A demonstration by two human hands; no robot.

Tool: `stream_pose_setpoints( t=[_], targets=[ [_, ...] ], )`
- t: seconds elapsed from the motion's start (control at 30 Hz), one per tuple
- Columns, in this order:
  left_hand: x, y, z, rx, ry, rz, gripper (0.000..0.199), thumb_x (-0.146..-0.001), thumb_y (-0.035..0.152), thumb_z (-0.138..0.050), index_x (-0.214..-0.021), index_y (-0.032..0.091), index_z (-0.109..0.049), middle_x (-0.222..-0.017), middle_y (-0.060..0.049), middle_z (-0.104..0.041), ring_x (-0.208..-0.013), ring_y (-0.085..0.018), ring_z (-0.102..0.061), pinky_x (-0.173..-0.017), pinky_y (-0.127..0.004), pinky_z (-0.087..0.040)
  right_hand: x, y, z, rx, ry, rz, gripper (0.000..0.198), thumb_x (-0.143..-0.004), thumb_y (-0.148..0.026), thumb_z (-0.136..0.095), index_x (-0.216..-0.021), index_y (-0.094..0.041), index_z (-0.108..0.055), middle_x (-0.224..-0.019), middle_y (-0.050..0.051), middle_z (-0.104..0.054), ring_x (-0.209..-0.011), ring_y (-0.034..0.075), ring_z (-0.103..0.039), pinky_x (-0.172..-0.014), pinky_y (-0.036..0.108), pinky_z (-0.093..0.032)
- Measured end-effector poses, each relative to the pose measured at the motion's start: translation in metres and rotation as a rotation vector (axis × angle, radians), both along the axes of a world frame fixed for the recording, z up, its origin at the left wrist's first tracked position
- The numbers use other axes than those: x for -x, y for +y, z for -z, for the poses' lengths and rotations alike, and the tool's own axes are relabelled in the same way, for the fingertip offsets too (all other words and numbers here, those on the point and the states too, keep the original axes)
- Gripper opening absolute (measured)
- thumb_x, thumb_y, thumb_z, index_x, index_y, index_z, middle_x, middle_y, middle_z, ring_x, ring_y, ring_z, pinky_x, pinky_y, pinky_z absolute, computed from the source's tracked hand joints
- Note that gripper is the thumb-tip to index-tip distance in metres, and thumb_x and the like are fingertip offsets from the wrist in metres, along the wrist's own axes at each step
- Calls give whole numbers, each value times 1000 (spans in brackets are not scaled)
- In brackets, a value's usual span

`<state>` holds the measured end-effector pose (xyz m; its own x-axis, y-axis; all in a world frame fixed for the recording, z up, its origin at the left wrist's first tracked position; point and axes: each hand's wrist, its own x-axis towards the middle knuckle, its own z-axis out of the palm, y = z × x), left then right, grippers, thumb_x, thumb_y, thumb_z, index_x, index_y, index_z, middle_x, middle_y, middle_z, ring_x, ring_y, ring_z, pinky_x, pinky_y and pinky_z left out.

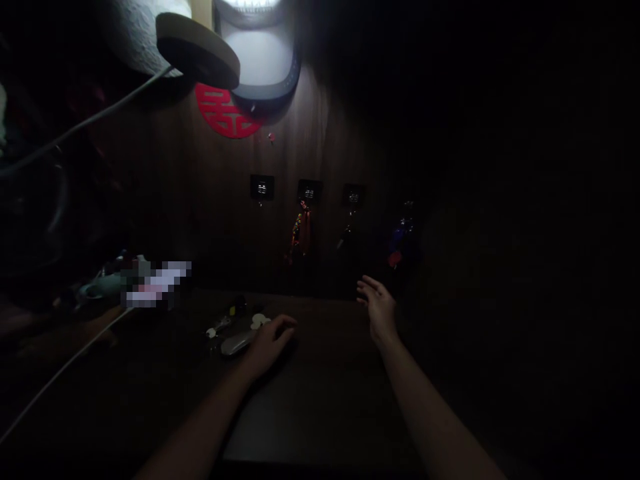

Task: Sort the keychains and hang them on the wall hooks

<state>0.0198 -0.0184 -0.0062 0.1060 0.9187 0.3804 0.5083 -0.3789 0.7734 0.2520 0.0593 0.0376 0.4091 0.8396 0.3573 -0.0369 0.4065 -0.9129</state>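
Note:
My left hand (270, 345) rests low over the dark wooden surface (320, 327), its fingers loosely bent and apart with nothing visible in them. Just left of it lies a smooth silvery oblong object (237, 343). Beside that is a pale, lobed piece (259, 321), close to the knuckles. A bunch of keys (219, 327) sits a little farther left. My right hand (381, 312) is held up in front of the dark back panel, fingers stretched and slightly spread, touching nothing that I can see. Dim light hides fine detail.
Dark hooks (262, 187) line the panel; a beaded string (297, 230) and a blue-and-red item (395, 258) hang there. A lit lamp (265, 50) shines above a red paper cutout (227, 117). White cables (100, 115) run along the left, near a blurred-out pale object (157, 285).

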Motion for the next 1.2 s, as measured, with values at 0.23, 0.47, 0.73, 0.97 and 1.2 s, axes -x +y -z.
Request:
stream_pose_setpoints(
  t=[0.23,0.47,0.73,0.97,1.2],
  targets=[
    [0,-1,0,-16,24,24,21,-81,29,-45,-93,21,-60,-93,-1,-67,-87,-17,-60,-80,-28,-43,51,-14,39,115,-163,-227,30,-66,-35,-56,-90,-19,-63,-85,7,-68,-75,20,-63,-56,28,-48],
    [-1,-10,-1,-84,126,97,21,-82,30,-45,-94,23,-61,-92,-1,-67,-85,-16,-60,-79,-27,-43,59,-20,57,-52,-590,-281,21,-71,-28,-48,-83,-22,-65,-89,4,-67,-90,21,-60,-83,37,-45],
    [31,1,-11,-56,388,-476,26,-85,31,-40,-95,23,-61,-90,-6,-67,-83,-20,-60,-73,-28,-41,61,-26,61,-85,-843,-345,24,-73,-21,-44,-82,-25,-65,-87,2,-65,-87,20,-60,-81,35,-44],
    [52,1,-13,233,581,-648,30,-84,35,-37,-96,23,-62,-87,-10,-68,-82,-25,-63,-67,-30,-40,61,-27,60,-93,-892,-364,25,-74,-17,-42,-83,-23,-64,-86,3,-64,-87,20,-59,-81,34,-44],
    [33,6,-3,152,340,-520,27,-84,28,-38,-99,22,-59,-88,-8,-68,-82,-21,-63,-68,-28,-41,66,-34,59,-150,-946,-423,27,-76,-12,-43,-87,-23,-64,-90,4,-63,-89,19,-57,-82,33,-44]
  ],
)
